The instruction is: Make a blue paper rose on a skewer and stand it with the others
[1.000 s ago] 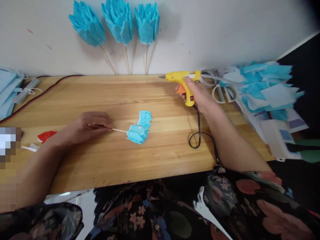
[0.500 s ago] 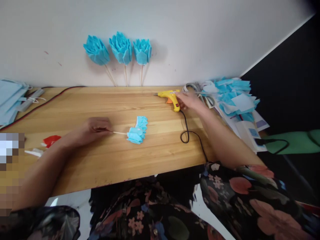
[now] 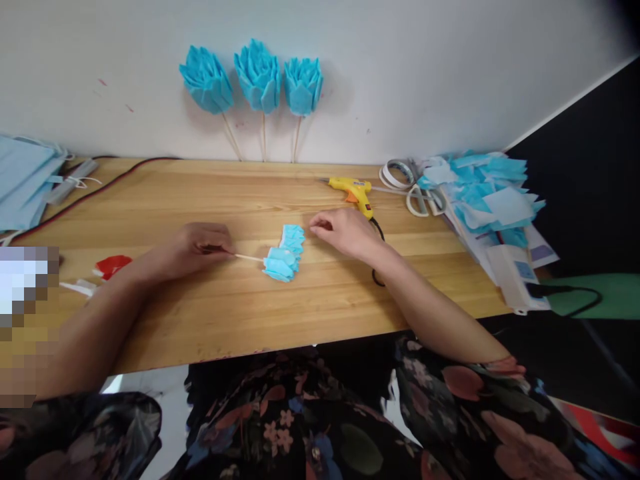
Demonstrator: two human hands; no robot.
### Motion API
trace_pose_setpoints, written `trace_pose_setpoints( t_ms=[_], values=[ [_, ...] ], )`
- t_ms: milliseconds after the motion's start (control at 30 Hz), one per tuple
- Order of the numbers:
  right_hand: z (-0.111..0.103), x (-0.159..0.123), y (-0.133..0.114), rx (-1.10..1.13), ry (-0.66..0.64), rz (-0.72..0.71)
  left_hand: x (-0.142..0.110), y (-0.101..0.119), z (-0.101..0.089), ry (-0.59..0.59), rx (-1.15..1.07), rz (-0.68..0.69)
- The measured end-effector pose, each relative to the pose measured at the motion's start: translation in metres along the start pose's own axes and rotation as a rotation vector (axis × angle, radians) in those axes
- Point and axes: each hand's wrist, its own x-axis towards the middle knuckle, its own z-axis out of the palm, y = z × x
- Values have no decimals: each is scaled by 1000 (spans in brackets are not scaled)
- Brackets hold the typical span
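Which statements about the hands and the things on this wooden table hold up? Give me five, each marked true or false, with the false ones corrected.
1. The left hand holds a thin stick. True.
2. The right hand grips the yellow glue gun. False: the glue gun rests on the table, and the hand appears empty.
3. Three blue flowers lean against the wall. True.
4. The white tape roll lies left of the glue gun. False: it lies to the right.
5. A red piece lies beyond the left forearm. True.

No legible text, the label (image 3: 359, 184) on the yellow glue gun (image 3: 344, 185) too small
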Motion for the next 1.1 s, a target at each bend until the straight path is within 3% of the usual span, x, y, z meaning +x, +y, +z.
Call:
trace_pose_setpoints(
  t_ms=[367,733,833,967,1100],
  values=[
    [17,8,-15,-71,23,108,0,0,3,27,25,18],
    [31,2,-1,114,121,-18,-1,2,5,88,81,116],
    [33,3,2,254,167,-54,-1,3,5,108,89,141],
    [39,7,3,670,199,-92,0,6,5,165,100,165],
    [44,11,0,1034,215,-6,2,9,7,242,125,179]
  ],
)
